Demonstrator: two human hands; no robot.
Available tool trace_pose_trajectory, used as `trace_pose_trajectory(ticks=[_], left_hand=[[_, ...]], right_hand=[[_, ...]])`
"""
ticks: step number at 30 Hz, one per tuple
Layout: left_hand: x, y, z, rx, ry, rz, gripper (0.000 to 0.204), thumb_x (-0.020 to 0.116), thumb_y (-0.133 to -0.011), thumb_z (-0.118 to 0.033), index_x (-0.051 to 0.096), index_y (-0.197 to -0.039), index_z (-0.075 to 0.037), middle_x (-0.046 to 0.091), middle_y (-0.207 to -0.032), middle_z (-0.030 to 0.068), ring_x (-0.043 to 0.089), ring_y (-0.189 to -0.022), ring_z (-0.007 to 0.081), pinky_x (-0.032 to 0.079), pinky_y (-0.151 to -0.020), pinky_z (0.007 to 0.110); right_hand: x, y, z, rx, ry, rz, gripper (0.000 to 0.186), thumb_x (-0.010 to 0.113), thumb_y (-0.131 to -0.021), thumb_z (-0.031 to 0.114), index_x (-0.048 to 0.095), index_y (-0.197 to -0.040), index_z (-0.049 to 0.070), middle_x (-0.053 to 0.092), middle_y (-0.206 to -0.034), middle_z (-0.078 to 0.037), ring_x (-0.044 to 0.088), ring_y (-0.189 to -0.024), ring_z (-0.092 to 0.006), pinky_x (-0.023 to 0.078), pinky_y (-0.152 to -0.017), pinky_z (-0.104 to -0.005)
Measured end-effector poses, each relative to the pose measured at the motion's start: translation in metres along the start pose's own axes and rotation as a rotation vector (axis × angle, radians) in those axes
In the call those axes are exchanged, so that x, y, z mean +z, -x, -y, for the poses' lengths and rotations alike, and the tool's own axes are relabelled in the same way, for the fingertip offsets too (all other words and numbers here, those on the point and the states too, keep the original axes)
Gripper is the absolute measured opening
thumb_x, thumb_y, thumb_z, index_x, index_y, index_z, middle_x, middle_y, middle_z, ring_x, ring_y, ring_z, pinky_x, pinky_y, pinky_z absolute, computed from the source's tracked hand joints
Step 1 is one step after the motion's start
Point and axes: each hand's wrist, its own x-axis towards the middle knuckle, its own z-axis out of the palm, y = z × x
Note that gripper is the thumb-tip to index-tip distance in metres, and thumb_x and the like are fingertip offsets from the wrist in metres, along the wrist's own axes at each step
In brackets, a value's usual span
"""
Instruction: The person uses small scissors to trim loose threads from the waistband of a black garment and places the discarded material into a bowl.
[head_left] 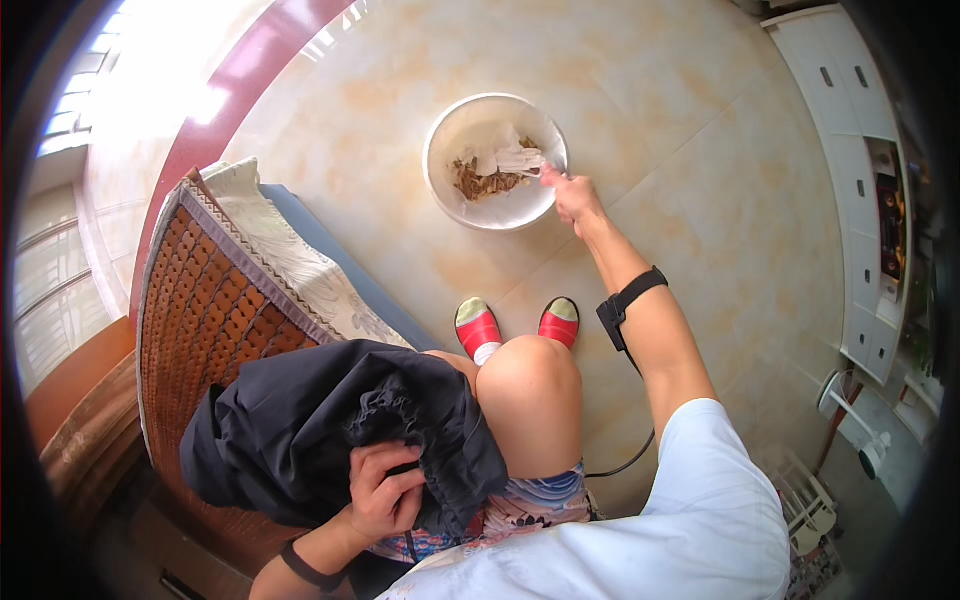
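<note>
Across my lap lies a black cloth garment (290,430) with a gathered elastic edge. My left hand (385,488) is closed on it near that edge, fingers curled into the folds. My right arm is stretched far forward, and my right hand (573,196) is at the right rim of a round white bin (435,190) on the floor. Its fingers are curled together with the tips over the inside of the bin; what they pinch, if anything, is too small to tell. Inside the bin are crumpled white tissue (500,155) and brown dry scraps (480,183).
To my left is a seat with a brown beaded mat (225,290) and a pale patterned cloth (265,235). My feet in red slippers (479,330) rest on the tiled floor. A white cabinet (835,110) stands at the right, with a white fan-like object (870,455) nearer me.
</note>
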Motion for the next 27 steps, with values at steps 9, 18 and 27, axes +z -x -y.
trace_pose_trajectory(ticks=[9, 18, 27], left_hand=[[-0.003, 0.023, 0.009, 0.000, -0.064, 0.051, 0.023, 0.062, -0.052, -0.008, 0.057, -0.074, -0.008, 0.057, -0.088, 0.0115, 0.054, -0.081, 0.0334, 0.043, -0.074, 0.041], [-0.011, 0.055, 0.014, -0.024, -0.007, 0.159, 0.023, 0.063, -0.051, -0.012, 0.057, -0.073, -0.010, 0.056, -0.088, 0.0111, 0.053, -0.079, 0.0322, 0.041, -0.074, 0.041], [-0.008, 0.075, 0.020, -0.024, 0.029, 0.140, 0.023, 0.063, -0.051, -0.016, 0.057, -0.073, -0.012, 0.055, -0.088, 0.0108, 0.053, -0.077, 0.0310, 0.040, -0.074, 0.041]], right_hand=[[-0.034, -0.007, -0.145, -0.294, 0.754, -0.477, 0.034, 0.073, -0.078, 0.033, 0.067, -0.107, 0.015, 0.071, -0.085, -0.012, 0.068, -0.081, -0.0307, 0.052, -0.072, -0.0395], [-0.025, -0.042, -0.218, -0.420, 0.774, -0.515, 0.035, 0.074, -0.077, 0.033, 0.065, -0.108, 0.021, 0.071, -0.084, -0.008, 0.069, -0.077, -0.0296, 0.054, -0.068, -0.0410], [-0.027, -0.034, -0.178, -0.555, 0.686, -0.546, 0.022, 0.069, -0.085, 0.027, 0.066, -0.095, 0.008, 0.068, -0.074, -0.009, 0.065, -0.065, -0.0232, 0.051, -0.060, -0.0351]])
